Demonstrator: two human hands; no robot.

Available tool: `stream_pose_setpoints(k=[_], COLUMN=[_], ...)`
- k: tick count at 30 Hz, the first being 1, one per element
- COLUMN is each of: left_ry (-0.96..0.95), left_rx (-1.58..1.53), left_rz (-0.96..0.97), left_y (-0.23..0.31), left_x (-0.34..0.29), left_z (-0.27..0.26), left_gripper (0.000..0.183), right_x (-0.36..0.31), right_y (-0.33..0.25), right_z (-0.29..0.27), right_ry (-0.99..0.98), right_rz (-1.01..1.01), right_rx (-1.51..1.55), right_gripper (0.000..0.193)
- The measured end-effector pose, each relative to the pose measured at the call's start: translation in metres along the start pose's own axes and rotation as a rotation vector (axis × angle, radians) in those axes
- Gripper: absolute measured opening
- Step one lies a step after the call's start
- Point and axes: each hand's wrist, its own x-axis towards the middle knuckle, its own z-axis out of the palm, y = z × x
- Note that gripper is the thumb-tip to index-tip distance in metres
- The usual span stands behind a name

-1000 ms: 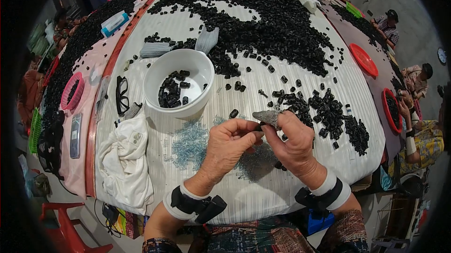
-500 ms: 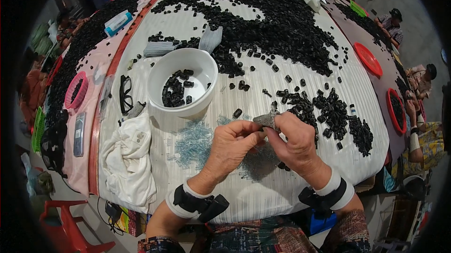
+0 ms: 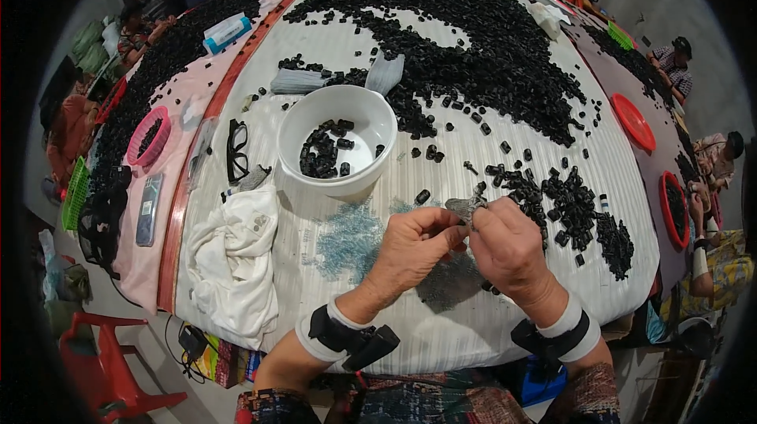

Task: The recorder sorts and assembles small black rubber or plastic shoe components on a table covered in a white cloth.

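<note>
My left hand (image 3: 412, 254) and my right hand (image 3: 511, 249) meet above the near part of the table, both closed with their fingertips together. A rough grey cloth-like piece (image 3: 462, 206) shows at the fingertips between them; which fingers carry it I cannot tell. Whatever small thing the fingers pinch is hidden. Just left of the hands lies a scatter of tiny bluish clear pieces (image 3: 347, 241). One short black cylindrical part (image 3: 423, 196) rests beyond my left hand. To the right are small heaps of black plastic parts (image 3: 569, 205) and thinner black pieces (image 3: 613, 244).
A white bowl (image 3: 378, 173) holding several black parts stands ahead left. Black-framed glasses (image 3: 236, 152) and a crumpled white cloth (image 3: 230, 266) lie at the left. A big pile of black parts (image 3: 489, 53) covers the far table. Other people sit around neighbouring tables.
The view has shifted, so the table and its things sit further right and slightly lower. My hands stay together, with the right fingers now curled more tightly.
</note>
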Motion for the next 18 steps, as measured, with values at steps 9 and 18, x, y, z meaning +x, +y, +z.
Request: stream_pose_setpoints(k=[9,18], left_ry=[0.02,0.017], left_rx=[-0.113,-0.266], left_rz=[-0.048,-0.062], left_y=[-0.004,-0.001], left_x=[0.003,0.003], left_z=[-0.008,-0.009], left_gripper=[0.01,0.017], right_x=[-0.004,0.001], right_y=[0.0,-0.001], right_z=[0.002,0.009], right_ry=[-0.074,-0.03], right_rz=[0.145,-0.008], right_rx=[0.177,-0.003], right_gripper=[0.024,0.038])
